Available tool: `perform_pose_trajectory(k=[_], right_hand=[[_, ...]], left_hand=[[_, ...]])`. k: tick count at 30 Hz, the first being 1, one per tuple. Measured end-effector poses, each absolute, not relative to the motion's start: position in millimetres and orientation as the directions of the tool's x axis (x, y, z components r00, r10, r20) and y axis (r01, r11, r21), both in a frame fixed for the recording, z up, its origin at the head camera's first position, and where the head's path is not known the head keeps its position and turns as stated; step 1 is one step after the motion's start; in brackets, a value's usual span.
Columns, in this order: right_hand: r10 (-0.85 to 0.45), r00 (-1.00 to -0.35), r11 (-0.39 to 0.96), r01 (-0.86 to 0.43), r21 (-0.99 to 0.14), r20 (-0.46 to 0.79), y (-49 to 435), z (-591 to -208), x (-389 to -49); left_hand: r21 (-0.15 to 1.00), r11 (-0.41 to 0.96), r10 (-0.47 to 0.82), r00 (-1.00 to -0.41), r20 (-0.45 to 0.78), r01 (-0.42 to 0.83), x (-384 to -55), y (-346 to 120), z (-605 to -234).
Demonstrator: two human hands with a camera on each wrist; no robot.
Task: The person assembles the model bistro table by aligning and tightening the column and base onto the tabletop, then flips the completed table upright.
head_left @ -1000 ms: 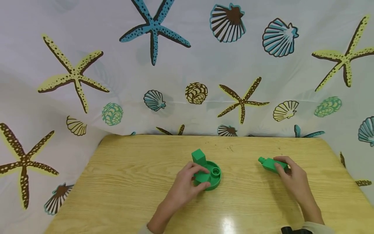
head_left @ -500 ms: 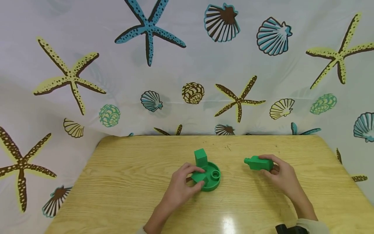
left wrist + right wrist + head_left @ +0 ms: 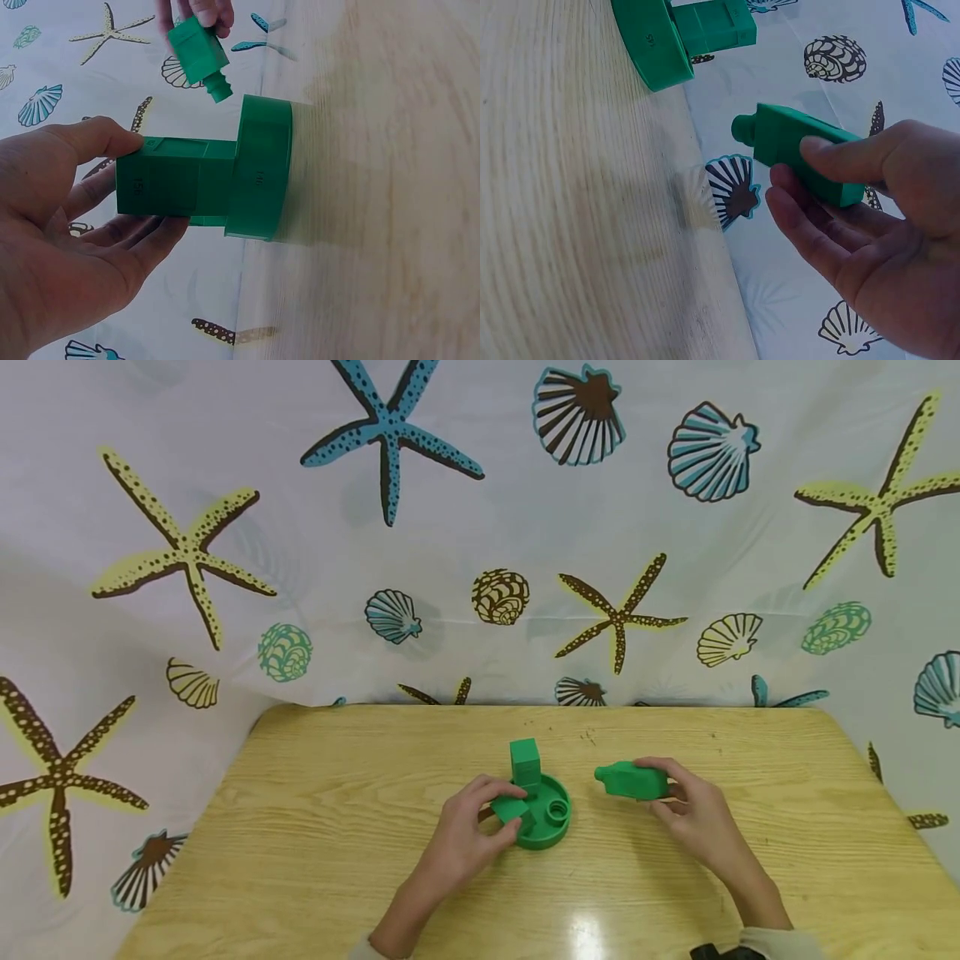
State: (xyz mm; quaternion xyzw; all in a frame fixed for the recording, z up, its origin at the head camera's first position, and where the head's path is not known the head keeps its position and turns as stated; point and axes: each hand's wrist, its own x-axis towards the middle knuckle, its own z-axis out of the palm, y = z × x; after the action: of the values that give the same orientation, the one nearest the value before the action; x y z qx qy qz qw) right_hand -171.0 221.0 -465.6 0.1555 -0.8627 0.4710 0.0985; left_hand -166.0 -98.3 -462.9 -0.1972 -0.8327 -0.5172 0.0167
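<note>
Over the wooden tabletop (image 3: 337, 827), lower centre, the left hand (image 3: 467, 828) pinches a boxy green plastic block (image 3: 509, 810); the right hand (image 3: 696, 817) grips a bottle-shaped green plastic piece (image 3: 632, 781).

Long pale beige sleeves (image 3: 782, 942) are worn, and a black device (image 3: 729, 953) is partly shown beside the right cuff (image 3: 753, 937).

left grip (image 3: 467, 827): pinching | right grip (image 3: 696, 817): pinching, aloft | forearms (image 3: 411, 910): angled inward
</note>
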Motion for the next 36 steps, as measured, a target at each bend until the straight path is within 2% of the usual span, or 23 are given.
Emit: perform_pose_trajectory(k=[16, 23, 30, 36], right_hand=[[-0.167, -0.864, 0.361, -0.501, -0.786, 0.474, 185, -471, -171], [-0.162, -0.843, 0.323, -0.536, -0.78, 0.512, 174, -476, -170], [-0.148, -0.85, 0.314, -0.525, -0.791, 0.505, 166, -485, -170], [-0.188, -0.832, 0.318, -0.554, -0.77, 0.521, 161, -487, -170]], left_hand=[[0.85, 0.357, 0.345, -0.9, 0.265, 0.387, -168, -101, -463], [0.877, 0.301, 0.346, -0.9, 0.265, 0.374, -170, -103, -466], [0.891, 0.279, 0.341, -0.904, 0.258, 0.359, -171, -103, -469], [0.893, 0.277, 0.319, -0.911, 0.262, 0.354, -171, -102, -471]])
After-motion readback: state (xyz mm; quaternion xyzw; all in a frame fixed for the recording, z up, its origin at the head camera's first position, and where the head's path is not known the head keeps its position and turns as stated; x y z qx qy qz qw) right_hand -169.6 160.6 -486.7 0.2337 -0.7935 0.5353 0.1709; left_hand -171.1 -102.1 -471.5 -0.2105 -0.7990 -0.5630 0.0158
